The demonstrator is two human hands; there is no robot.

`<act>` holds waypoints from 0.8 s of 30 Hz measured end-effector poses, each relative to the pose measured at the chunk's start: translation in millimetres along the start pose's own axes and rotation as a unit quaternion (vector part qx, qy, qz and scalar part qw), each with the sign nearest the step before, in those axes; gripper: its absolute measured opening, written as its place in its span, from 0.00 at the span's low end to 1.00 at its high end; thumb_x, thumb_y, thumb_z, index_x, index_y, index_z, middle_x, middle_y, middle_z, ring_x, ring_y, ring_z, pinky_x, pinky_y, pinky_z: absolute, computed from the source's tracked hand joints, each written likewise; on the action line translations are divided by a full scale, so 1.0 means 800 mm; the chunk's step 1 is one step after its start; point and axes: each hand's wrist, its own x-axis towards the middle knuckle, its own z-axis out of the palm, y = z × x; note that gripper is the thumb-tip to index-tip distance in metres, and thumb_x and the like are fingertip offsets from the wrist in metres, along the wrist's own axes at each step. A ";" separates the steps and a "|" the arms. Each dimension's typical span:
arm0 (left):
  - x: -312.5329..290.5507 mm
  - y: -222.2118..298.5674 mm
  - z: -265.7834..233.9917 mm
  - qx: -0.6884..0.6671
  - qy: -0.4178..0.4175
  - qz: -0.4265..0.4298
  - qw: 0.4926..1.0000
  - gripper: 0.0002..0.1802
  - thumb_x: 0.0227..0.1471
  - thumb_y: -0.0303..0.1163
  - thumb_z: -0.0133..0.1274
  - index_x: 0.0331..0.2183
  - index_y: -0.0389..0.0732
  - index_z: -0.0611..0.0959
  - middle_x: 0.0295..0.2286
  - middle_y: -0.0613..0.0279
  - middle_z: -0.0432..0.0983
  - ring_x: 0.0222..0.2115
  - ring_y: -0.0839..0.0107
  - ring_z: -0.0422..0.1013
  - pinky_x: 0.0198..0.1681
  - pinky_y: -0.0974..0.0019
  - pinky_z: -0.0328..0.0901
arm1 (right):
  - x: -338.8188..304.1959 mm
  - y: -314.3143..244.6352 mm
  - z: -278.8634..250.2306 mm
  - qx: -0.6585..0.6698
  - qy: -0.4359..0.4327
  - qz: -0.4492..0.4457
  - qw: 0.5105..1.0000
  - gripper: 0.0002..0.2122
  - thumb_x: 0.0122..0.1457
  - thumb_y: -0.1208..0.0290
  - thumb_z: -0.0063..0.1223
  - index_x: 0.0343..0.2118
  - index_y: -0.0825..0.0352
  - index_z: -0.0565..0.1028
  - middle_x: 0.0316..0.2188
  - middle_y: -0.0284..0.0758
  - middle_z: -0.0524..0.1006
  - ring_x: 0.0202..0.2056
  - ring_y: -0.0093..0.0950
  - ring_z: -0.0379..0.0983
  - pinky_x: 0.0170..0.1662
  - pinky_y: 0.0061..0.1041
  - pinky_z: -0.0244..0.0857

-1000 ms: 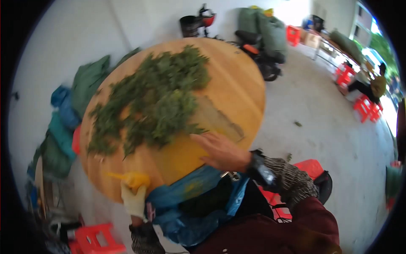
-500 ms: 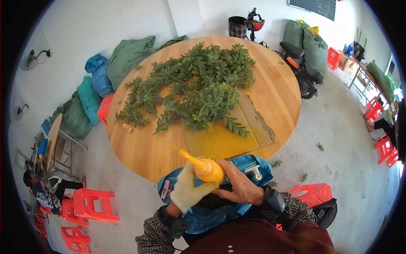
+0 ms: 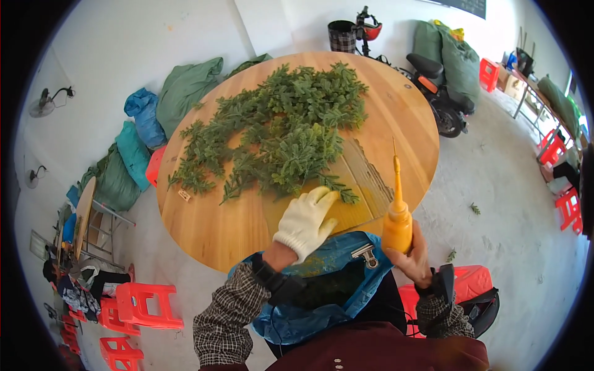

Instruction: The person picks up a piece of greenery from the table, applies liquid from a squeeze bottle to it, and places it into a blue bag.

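Observation:
My right hand (image 3: 413,256) is wrapped round a yellow squeeze bottle (image 3: 397,229), whose long thin nozzle points upward. My left hand (image 3: 307,221), in a white glove, reaches over the near edge of the table with its fingers apart and nothing in them. Just past its fingertips, a small green artificial fir sprig (image 3: 340,187) lies on the yellow-stained cardboard (image 3: 365,179). Behind it spreads a large heap of artificial fir sprigs (image 3: 297,117). Across my lap lies an open blue bag (image 3: 291,321) with a dark inside and a metal bulldog clip (image 3: 365,255) on its rim.
The round wooden table (image 3: 408,130) carries a small tan piece (image 3: 184,195) near its left edge. Red plastic stools (image 3: 146,304) stand at left, with another red stool (image 3: 470,281) at my right. Stuffed sacks (image 3: 185,93) line the wall; an electric scooter (image 3: 436,93) is parked behind the table.
My hands have separated. The bottle, held by both before, has gone right in my right hand and now stands nozzle up. My left hand has let go and moved forward toward the sprigs.

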 end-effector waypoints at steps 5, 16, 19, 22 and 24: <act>0.042 0.000 0.035 0.073 -0.116 -0.037 0.990 0.27 0.48 0.41 0.58 0.49 0.41 0.74 0.50 0.51 0.68 0.43 0.54 0.70 0.45 0.56 0.66 | -0.012 0.004 -0.029 -0.029 0.020 0.014 0.999 0.31 0.47 0.66 0.63 0.53 0.69 0.63 0.37 0.32 0.71 0.37 0.22 0.68 0.42 0.23 0.65; -0.007 -0.015 0.009 0.054 -0.111 0.055 0.991 0.10 0.47 0.35 0.57 0.34 0.45 0.79 0.47 0.60 0.70 0.38 0.59 0.70 0.41 0.58 0.65 | -0.003 0.001 -0.036 -0.102 -0.014 0.006 0.995 0.30 0.45 0.66 0.64 0.51 0.70 0.67 0.36 0.35 0.73 0.36 0.23 0.70 0.40 0.25 0.66; -0.030 -0.019 -0.022 0.007 -0.122 0.051 0.991 0.09 0.46 0.32 0.56 0.34 0.45 0.80 0.47 0.60 0.71 0.39 0.59 0.70 0.42 0.58 0.65 | 0.000 0.012 -0.038 -0.151 -0.028 -0.045 0.987 0.30 0.44 0.66 0.64 0.50 0.71 0.67 0.36 0.37 0.74 0.36 0.26 0.71 0.41 0.27 0.66; -0.047 -0.027 -0.044 0.029 -0.170 0.054 0.984 0.07 0.44 0.28 0.55 0.31 0.44 0.80 0.50 0.60 0.69 0.41 0.58 0.70 0.44 0.59 0.65 | 0.004 0.012 -0.030 -0.204 -0.042 -0.089 0.974 0.30 0.43 0.66 0.65 0.50 0.71 0.68 0.37 0.40 0.74 0.37 0.30 0.73 0.41 0.28 0.67; -0.054 -0.034 -0.053 0.050 -0.189 0.055 0.979 0.06 0.44 0.27 0.54 0.30 0.44 0.80 0.51 0.61 0.69 0.42 0.58 0.70 0.45 0.58 0.64 | 0.007 0.007 -0.024 -0.262 -0.047 -0.123 0.956 0.29 0.42 0.67 0.65 0.49 0.71 0.69 0.37 0.43 0.75 0.37 0.36 0.74 0.42 0.30 0.67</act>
